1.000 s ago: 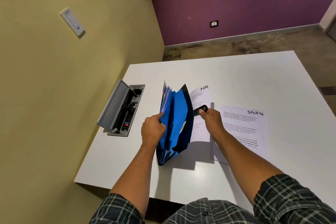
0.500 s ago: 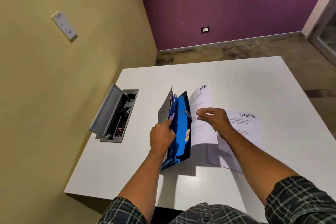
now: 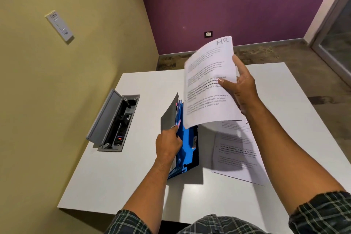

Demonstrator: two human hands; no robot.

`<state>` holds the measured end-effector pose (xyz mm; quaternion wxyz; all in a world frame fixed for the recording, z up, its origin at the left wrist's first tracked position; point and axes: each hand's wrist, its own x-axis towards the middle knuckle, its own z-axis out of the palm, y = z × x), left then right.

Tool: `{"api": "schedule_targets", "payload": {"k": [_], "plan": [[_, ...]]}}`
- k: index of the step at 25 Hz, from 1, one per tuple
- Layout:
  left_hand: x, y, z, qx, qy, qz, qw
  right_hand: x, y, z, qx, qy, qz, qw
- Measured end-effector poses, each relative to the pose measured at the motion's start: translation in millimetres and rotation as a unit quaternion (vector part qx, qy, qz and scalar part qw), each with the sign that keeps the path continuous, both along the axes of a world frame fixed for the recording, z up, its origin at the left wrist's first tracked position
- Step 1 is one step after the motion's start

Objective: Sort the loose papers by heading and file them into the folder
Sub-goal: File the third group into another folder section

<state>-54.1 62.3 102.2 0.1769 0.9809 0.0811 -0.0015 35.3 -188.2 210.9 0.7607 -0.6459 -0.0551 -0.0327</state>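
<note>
The right hand (image 3: 240, 89) pinches the HR sheet (image 3: 209, 81) at its right edge, thumb on the printed face and fingers behind, and holds it raised above the bench (image 3: 275, 85). Gripped at one edge only, the sheet bows and its lower left corner droops toward the folder (image 3: 187, 142), likely so that corner can lead into a pocket.

The left hand (image 3: 168, 144) is closed on the folder's dividers, thumb tip pressed in among the tabs near the top. The folder, blue with a grey outer flap, stands on its edge on the bench, mouth upward and fanned apart. Holding it upright this way both steadies it and keeps one pocket parted; which pocket cannot be read, as the tabs are too small.

A second sheet (image 3: 239, 150) lies flat on the bench just right of the folder, partly shaded by the raised page; its heading is mostly hidden behind the right forearm. It seems to wait its turn.

On the left of the bench a cable box (image 3: 114, 121) sits with its lid propped up, well apart from the work.
</note>
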Motion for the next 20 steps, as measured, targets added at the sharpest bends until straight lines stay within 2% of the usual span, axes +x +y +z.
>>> {"api": "schedule_targets", "payload": {"k": [2, 5, 9, 11, 13, 15, 18, 20], "plan": [[-0.3, 2.9, 0.9, -0.015, 0.008, 0.010, 1.000, -0.4, -1.5, -4.9, 0.001, 0.038, 0.008, 0.999], [1.3, 6.9, 2.9, -0.021, -0.010, 0.010, 1.000, -3.1, -4.2, -24.2, -0.060, 0.110, 0.021, 0.992], [3.8, 11.9, 1.7, -0.016, -0.025, -0.002, 1.000, -7.5, -7.3, -41.8, -0.110, 0.138, 0.043, 0.983], [4.6, 13.7, -0.1, -0.024, -0.023, -0.001, 0.999, -8.0, -4.4, -43.2, -0.168, 0.144, 0.047, 0.974], [5.5, 13.4, -0.1, -0.026, -0.026, 0.005, 0.999, -6.6, 3.2, -42.9, -0.272, 0.147, 0.051, 0.950], [7.0, 12.7, -1.1, -0.025, -0.025, 0.008, 0.999, -5.8, 14.8, -41.1, -0.330, 0.141, 0.040, 0.933], [7.5, 11.8, -1.5, -0.028, -0.020, 0.006, 0.999, -3.6, 33.3, -32.6, -0.313, 0.146, 0.003, 0.938], [8.1, 11.5, -1.6, -0.030, -0.021, 0.011, 0.999, -1.8, 42.4, -26.2, -0.277, 0.156, 0.013, 0.948]]}}
